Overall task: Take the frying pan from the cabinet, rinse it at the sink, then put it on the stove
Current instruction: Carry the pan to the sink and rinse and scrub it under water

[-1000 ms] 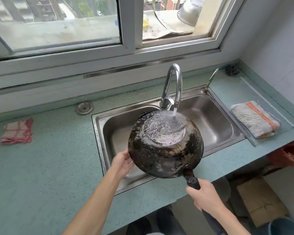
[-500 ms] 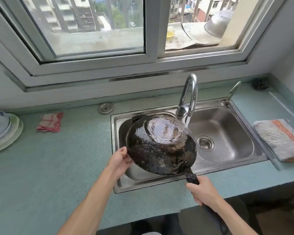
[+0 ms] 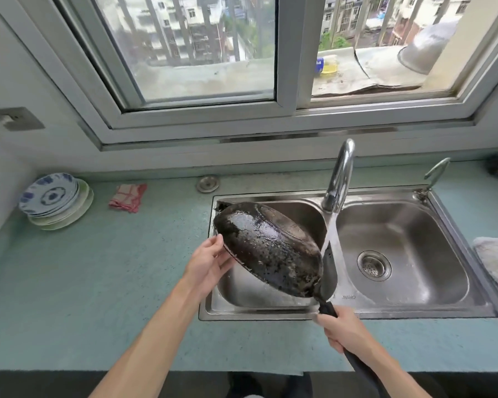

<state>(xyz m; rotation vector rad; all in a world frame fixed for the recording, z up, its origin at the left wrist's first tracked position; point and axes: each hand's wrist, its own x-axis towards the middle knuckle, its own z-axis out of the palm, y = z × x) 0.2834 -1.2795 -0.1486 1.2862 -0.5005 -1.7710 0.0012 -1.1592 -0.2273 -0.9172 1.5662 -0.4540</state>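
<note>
- Grip: our right hand (image 3: 347,330) is wrapped tight round the dark handle (image 3: 328,309) of the frying pan (image 3: 268,248); our left hand (image 3: 209,262) is spread open, palm and fingertips steadying the pan's left rim, closed on nothing.
- Position: we hold the pan underside up, tilted, above the left basin of the sink (image 3: 354,311), clear of the basin floor. The tap (image 3: 339,173) runs; its stream (image 3: 328,231) falls just beside the pan's right edge, and whether it touches the rim we cannot tell.
- Stage, as we judge it: rinse nearly done or done; the stove is not in view.
- Risk: a wet handle could slip in the one closed hand. The left hand only props the rim, so a twist may tip the pan into the basin.
- Risk: the tap is on. If we carry the pan off without shutting it, water goes on running.
- Risk: the dripping underside may wet the worktop (image 3: 98,282) in transit, and water would reach the burner.
- Risk: the stacked plates (image 3: 53,199) and red checked cloth (image 3: 127,196) lie to the left, well apart; a wide swing that way could reach them.
- Look of the pan: round, black, glossy with water, crusted and speckled with burnt residue, flat base ring showing.
</note>
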